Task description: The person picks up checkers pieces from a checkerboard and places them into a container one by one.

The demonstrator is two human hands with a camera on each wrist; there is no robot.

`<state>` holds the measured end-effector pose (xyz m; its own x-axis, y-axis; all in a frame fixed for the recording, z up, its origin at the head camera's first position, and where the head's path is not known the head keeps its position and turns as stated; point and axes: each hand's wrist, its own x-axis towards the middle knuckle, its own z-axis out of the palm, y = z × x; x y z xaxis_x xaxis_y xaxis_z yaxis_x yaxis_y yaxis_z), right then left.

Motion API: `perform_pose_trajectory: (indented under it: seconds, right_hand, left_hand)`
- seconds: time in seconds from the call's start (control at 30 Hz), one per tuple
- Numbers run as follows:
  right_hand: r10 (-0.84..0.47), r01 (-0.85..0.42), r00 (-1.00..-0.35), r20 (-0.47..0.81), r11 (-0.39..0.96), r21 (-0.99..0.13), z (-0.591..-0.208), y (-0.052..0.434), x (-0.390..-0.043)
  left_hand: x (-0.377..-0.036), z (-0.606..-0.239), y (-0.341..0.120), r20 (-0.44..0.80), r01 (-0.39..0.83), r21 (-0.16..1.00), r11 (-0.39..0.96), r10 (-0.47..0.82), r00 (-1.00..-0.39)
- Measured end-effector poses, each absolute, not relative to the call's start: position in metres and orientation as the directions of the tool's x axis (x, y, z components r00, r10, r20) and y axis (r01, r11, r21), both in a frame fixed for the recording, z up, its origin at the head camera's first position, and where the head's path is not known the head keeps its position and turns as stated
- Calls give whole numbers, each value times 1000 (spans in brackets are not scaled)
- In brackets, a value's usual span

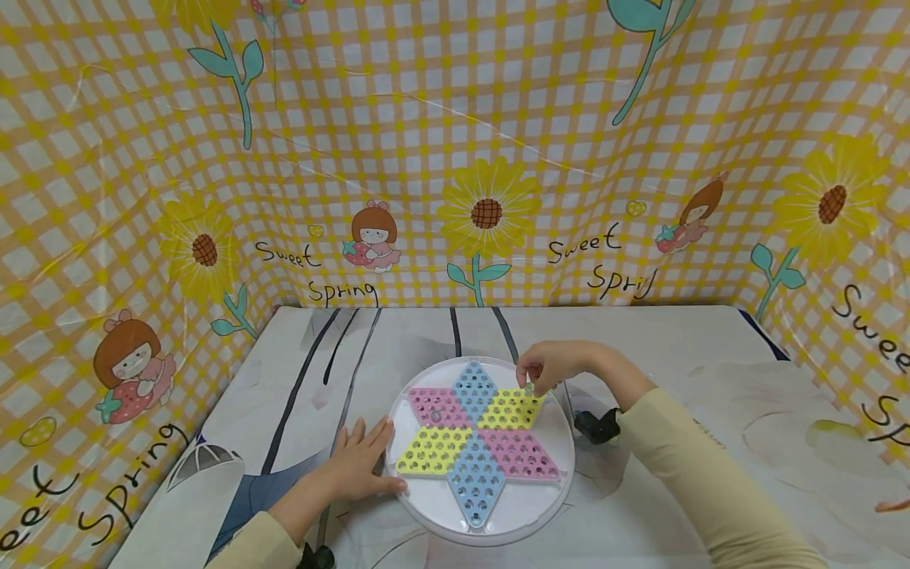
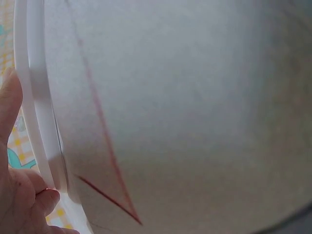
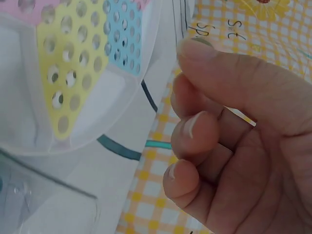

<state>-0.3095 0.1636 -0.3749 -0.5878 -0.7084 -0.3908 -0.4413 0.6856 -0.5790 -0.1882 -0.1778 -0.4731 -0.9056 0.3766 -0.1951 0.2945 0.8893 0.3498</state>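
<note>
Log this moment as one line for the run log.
left hand: flat, steadying board rim | right hand: fingers curled over yellow section, marble not clear

— Where does the round board sit?
— On the desk, near its front edge.

— And the hands?
— The left hand lies flat on the desk, touching the board's left rim. The right hand hangs over the board's far right part. A small clip lies just right of the board.
</note>
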Motion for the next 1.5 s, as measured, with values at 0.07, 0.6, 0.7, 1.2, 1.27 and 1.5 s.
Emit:
perform_pose_trajectory:
  seconds: [0.07,0.6,0.7,1.2,1.27,1.5]
  right_hand:
    - [-700,-426,-594,-396,692,-583,-374,170,-310]
    - [-623,-336,-646,-440,750,-569,-365,213,-310]
    - [-607,-320,-658,-445,761,-564,-366,219,-311]
    - [-556,-255,-698,-451,782,-569,-369,245,-310]
    - [-553,-251,-699,-454,784,-568,-371,247,-310]
    - [-558,-244,-699,-446,774,-585,-378,255,-310]
  left_hand:
    - [-188,-473,-178,-195,295,349,889,377,-906]
    - [-188,-471,-177,-211,276,364,890,367,-906]
    - [-188,-471,-177,-208,277,365,889,367,-907]
    - [-190,-475,-178,-206,281,348,894,366,-908]
    - [-190,-476,-178,-207,279,351,894,364,-908]
    - [-190,-476,-178,-203,290,337,896,370,-907]
